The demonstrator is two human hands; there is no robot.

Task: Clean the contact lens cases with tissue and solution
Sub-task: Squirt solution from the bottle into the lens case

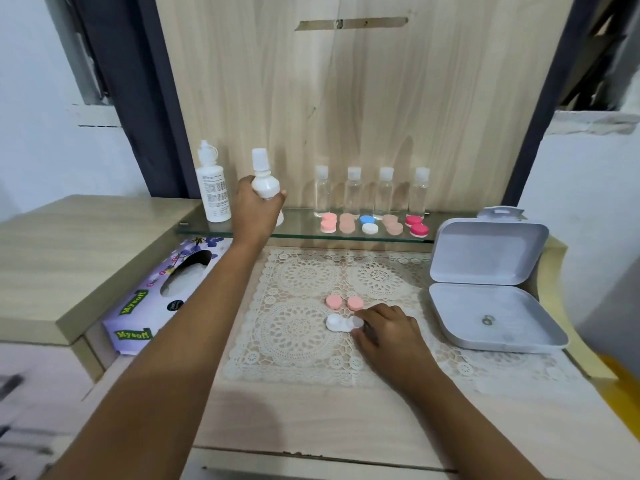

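Observation:
My left hand (258,209) reaches to the glass shelf (304,233) and wraps around a small white solution bottle (264,180) that stands upright. On the lace mat (294,327) lies an uncapped white contact lens case (341,323); my right hand (388,329) holds its right end. Its two pink caps (344,302) lie just behind it on the mat. A larger white solution bottle (213,188) stands to the left on the shelf. A purple tissue box (162,299) lies left of the mat, with white tissue showing in its slot.
Several clear small bottles (370,192) line the back of the shelf, with several capped lens cases (375,224) in pink, beige, blue-white and red in front. An open grey hinged box (491,289) sits at the right. A raised wooden ledge (69,258) is on the left.

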